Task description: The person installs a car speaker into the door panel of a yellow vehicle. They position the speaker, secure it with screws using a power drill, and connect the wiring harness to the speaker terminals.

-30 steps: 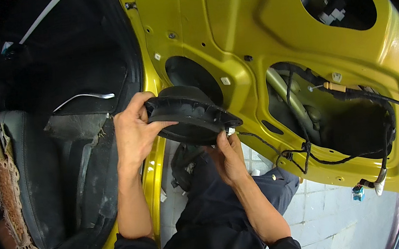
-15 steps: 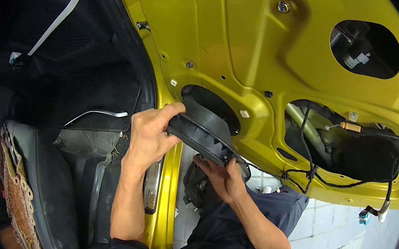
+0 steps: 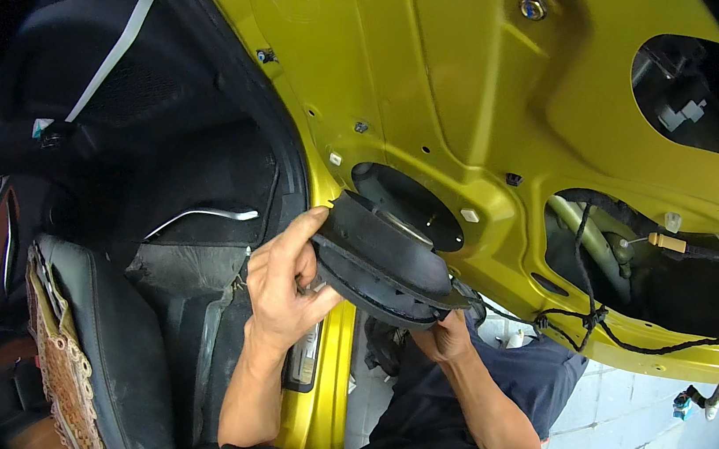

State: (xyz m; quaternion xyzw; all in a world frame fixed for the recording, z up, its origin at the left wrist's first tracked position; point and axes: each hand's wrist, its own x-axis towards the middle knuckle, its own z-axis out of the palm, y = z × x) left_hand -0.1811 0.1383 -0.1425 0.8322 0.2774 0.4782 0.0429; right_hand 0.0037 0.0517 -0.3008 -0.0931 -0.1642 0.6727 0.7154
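A black round car speaker [image 3: 386,261] is held tilted in front of the yellow door panel [image 3: 488,103], just off the round hole [image 3: 406,201] in it. My left hand [image 3: 286,277] grips the speaker's left rim, thumb below and index finger stretched along the top. My right hand [image 3: 445,337] holds the lower right edge from beneath; its fingertips are partly hidden behind the speaker. A dark wiring harness [image 3: 594,317] runs along the door from near the speaker's right edge. Whether its lead is plugged into the speaker cannot be made out.
On the left is the car's interior with a dark seat [image 3: 108,351] and a patterned cover [image 3: 67,382]. The yellow door sill [image 3: 331,405] runs beside my left forearm. A cable end with a connector [image 3: 683,403] hangs from the door's lower right, above the tiled floor [image 3: 593,402].
The speaker has turned in my hands, so more of its broad round side shows. My left index finger has stretched out along the rim. The whole view has shifted slightly.
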